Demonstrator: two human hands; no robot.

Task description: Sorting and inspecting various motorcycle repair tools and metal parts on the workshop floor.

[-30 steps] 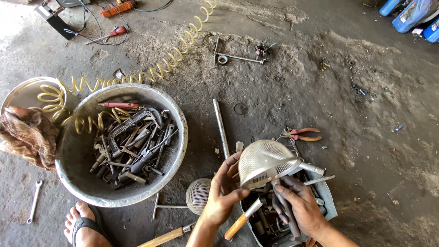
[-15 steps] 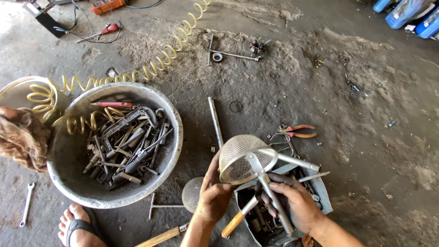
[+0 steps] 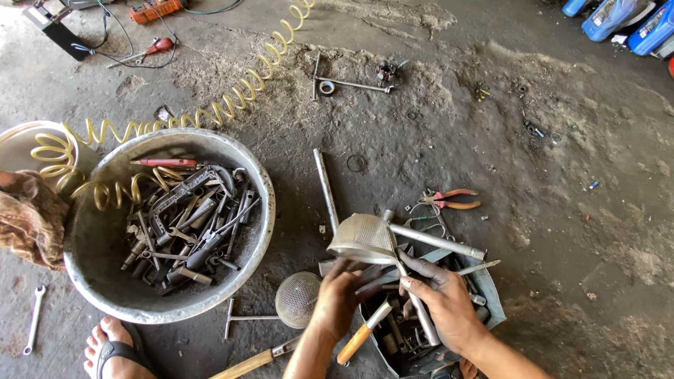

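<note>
Holding a metal mesh strainer [image 3: 365, 237] over the tool tray [image 3: 491, 298], my right hand [image 3: 449, 309] grips its handle closed; my left hand [image 3: 337, 298] touches its bowl, fingers loosely curled.

Dirt floor [image 3: 562, 231]: basin [image 3: 105, 281], pliers [image 3: 453, 199], wrench [image 3: 33, 319].

A second ago I had the metal strainer [image 3: 364, 237] lifted with its open bowl tipped up toward me; now I have turned it over, so its mesh dome faces up and it sits lower, just above the tray of tools [image 3: 491, 295]. My left hand [image 3: 338, 298] has dropped from the strainer's rim to below it, fingers curled under the edge. My right hand [image 3: 444, 306] has slid along the handle and now grips it nearer my body.
</note>
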